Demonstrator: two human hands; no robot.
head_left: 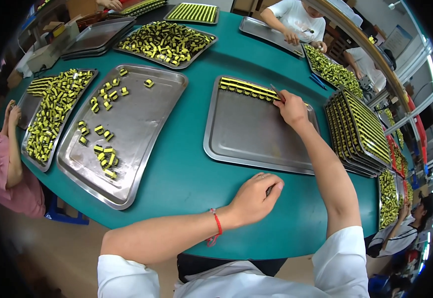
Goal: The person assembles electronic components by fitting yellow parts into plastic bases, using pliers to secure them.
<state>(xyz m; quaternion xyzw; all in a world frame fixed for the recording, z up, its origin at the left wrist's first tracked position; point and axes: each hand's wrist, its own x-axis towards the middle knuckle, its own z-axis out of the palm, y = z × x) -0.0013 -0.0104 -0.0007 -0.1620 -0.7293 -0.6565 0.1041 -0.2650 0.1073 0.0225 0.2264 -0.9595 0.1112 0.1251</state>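
My right hand (294,109) grips a thin pointed tool that looks like tweezers (276,92). Its tip is beside a row of small yellow-and-black components (246,88) along the far edge of a metal tray (256,134). The row runs from the tray's far left corner towards my right hand, which hides its right end. Below the tray's near edge, my left hand (256,198) rests closed on the green table. A dark bit shows between its thumb and fingers, too small to make out.
To the left, another metal tray (142,134) holds scattered components (106,156). Heaped trays stand at the far left (52,119) and the back (166,44). A stack of filled trays (358,131) is close on the right. Blue tweezers (318,81) lie beyond my tray. Co-workers sit around the table.
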